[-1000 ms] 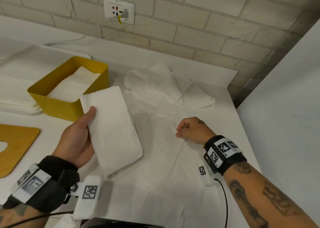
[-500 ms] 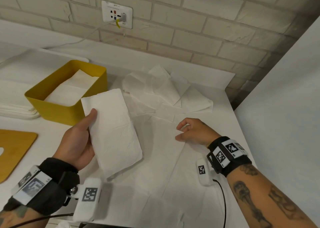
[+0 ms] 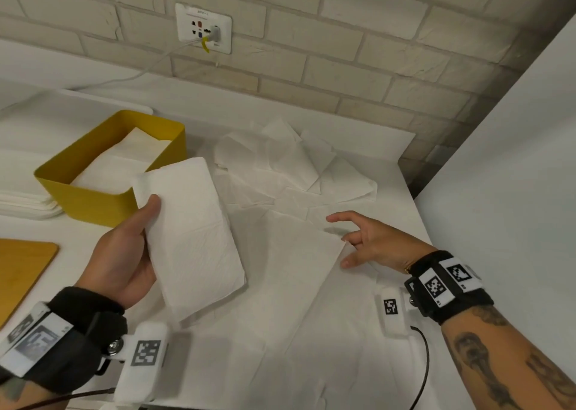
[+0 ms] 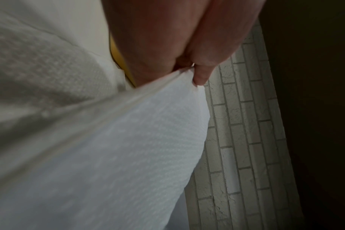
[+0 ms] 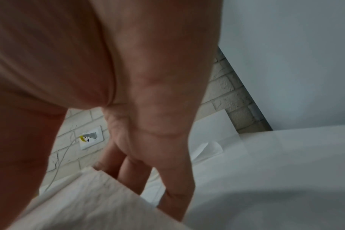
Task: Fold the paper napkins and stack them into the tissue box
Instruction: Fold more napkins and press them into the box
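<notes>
Here, left hand gripping a folded napkin by its edge, thumb on top, beside the yellow tissue box, right hand with fingers spread, seemingly just above the loose napkins, white table, brick wall behind.
</notes>
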`<state>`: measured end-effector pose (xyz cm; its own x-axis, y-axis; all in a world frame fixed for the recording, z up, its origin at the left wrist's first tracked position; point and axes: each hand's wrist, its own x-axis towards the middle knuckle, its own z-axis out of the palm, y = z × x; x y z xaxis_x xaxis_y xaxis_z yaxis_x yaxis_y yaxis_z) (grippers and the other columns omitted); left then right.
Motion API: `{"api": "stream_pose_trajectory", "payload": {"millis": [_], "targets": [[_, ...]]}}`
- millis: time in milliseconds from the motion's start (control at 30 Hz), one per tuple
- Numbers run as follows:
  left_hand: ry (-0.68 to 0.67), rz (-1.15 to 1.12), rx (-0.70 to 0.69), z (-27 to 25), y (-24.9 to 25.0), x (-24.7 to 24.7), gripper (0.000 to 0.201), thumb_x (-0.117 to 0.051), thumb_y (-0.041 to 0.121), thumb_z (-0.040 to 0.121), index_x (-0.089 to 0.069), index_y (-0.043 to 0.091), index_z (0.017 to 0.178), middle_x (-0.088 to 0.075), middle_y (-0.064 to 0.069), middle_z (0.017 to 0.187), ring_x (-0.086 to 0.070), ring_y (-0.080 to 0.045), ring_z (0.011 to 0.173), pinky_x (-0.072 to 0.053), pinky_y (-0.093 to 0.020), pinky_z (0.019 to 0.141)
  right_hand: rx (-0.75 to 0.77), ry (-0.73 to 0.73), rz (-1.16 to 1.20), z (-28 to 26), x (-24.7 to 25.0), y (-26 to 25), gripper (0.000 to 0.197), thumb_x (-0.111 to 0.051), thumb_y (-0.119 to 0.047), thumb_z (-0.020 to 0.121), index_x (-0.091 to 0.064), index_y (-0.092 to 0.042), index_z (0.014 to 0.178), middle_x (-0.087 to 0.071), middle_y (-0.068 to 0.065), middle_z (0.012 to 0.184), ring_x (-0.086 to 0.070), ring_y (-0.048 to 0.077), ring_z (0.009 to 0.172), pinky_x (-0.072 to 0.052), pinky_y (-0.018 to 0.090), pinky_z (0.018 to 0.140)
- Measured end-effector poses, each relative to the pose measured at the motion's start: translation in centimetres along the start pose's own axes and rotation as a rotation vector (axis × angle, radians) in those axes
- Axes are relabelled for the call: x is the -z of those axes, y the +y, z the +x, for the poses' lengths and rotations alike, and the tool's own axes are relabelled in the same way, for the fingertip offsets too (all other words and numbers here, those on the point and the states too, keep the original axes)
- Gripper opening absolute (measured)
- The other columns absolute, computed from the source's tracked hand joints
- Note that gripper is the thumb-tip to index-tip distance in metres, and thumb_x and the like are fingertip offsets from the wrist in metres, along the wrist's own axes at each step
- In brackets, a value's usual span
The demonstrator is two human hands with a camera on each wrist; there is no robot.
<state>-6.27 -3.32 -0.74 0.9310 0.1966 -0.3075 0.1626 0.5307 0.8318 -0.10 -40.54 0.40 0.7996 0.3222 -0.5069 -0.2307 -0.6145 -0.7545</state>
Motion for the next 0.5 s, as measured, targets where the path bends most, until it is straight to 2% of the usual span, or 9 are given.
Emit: {"api": "stream_pose_trajectory", "payload": {"millis": [67,133,200,300,400,500], "targets": [[-0.01,0.018,-0.006,0.0,0.0,-0.1,0.027,-0.054,0.035,0.103,-0.064,0.025,0.126,-0.078,0.005,0.113,-0.075,-0.013,0.101,-0.059,-0.036,0.084,0.033,-0.023,-0.023,-0.6,0.2,-0.1,0.08,-0.086,-0.005,0.075,-0.051,-0.048,0.133,-0.075,0.009,0.116,-0.068,0.02,0.114,-0.045,0.042,0.112],[-0.025,0.03,-0.012,0.0,0.0,-0.2,0.026,-0.054,0.036,0.103,-0.064,0.027,0.125,-0.078,0.006,0.114,-0.075,-0.012,0.1,-0.057,-0.037,0.084,0.083,0.001,-0.011,-1.7,0.4,-0.7,0.074,-0.081,0.003,0.079,-0.054,-0.039,0.134,-0.078,0.003,0.099,-0.071,0.015,0.104,-0.049,0.033,0.103],[-0.06,0.05,-0.019,-0.2,0.0,-0.9,0.026,-0.053,0.036,0.103,-0.064,0.027,0.125,-0.077,0.006,0.114,-0.075,-0.013,0.1,-0.054,-0.037,0.085,0.165,0.056,0.031,-3.0,0.5,-2.3,0.071,-0.082,0.006,0.075,-0.06,-0.035,0.13,-0.074,-0.001,0.09,-0.07,0.011,0.099,-0.05,0.024,0.099],[-0.151,0.137,-0.036,-0.5,0.0,-3.2,0.025,-0.049,0.034,0.105,-0.067,0.024,0.12,-0.078,0.005,0.111,-0.075,-0.013,0.101,-0.053,-0.036,0.084,0.338,0.139,0.057,-5.0,0.2,-6.4,0.069,-0.087,-0.003,0.063,-0.066,-0.033,0.122,-0.066,-0.008,0.086,-0.067,0.002,0.094,-0.048,0.017,0.099],[-0.248,0.278,-0.043,-0.9,-0.4,-6.1,0.027,-0.05,0.035,0.105,-0.07,0.019,0.114,-0.079,0.0,0.109,-0.073,-0.021,0.106,-0.054,-0.039,0.092,0.472,0.107,0.078,-5.8,-0.8,-10.8,0.069,-0.086,-0.009,0.06,-0.065,-0.029,0.123,-0.064,-0.002,0.091,-0.066,0.003,0.087,-0.052,0.02,0.094],[-0.366,0.352,-0.005,-1.5,-1.0,-8.3,0.03,-0.051,0.036,0.104,-0.071,0.018,0.116,-0.078,-0.004,0.11,-0.074,-0.023,0.104,-0.055,-0.039,0.093,0.474,0.148,0.003,-4.8,-2.1,-13.3,0.066,-0.09,-0.008,0.067,-0.064,-0.03,0.124,-0.065,0.004,0.095,-0.068,0.004,0.091,-0.051,0.024,0.101]]}}
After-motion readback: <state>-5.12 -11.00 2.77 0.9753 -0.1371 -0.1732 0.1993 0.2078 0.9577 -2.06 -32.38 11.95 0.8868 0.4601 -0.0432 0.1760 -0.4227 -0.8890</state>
